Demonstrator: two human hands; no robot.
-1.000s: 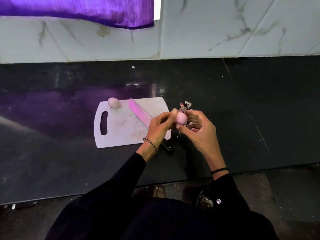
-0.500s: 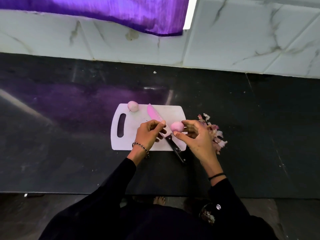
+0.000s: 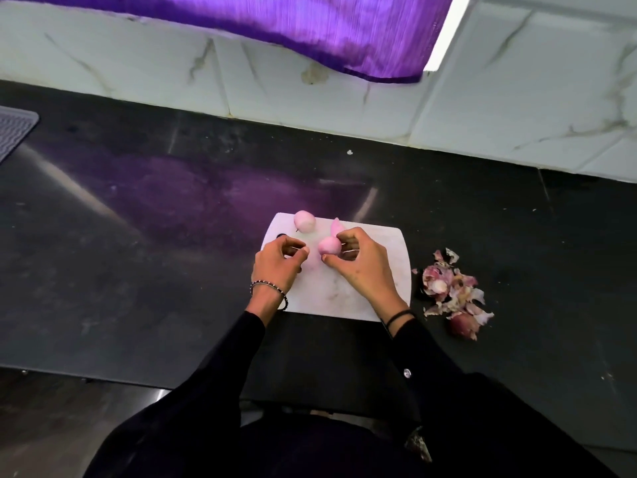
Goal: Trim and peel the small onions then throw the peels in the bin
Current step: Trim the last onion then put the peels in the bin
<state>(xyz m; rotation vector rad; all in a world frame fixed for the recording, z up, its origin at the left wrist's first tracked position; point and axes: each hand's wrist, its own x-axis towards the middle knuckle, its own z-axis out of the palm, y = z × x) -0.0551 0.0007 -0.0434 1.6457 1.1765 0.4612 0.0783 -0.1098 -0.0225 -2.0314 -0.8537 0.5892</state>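
Right hand point(image 3: 362, 267) pinching a peeled small pink onion point(image 3: 329, 245) over the white plastic cutting board point(image 3: 389, 250)

Left hand point(image 3: 275, 263) just beside it, fingers curled, thumb on forefinger, can't tell if it's got anything. Second peeled onion point(image 3: 304, 221) lies just past the left hand; papery purple peels point(image 3: 451, 291) heaped on the black countertop point(image 3: 138, 236), right of the right hand.

You face a dark, glossy table point(image 3: 138, 208) against a white marble-veined tiled wall point(image 3: 517, 108). A purple curtain point(image 3: 275, 22) hangs above, casting a violet reflection.

glossy dark stone counter point(image 3: 172, 236), matt plastic board point(image 3: 389, 257), papery peels point(image 3: 451, 291)
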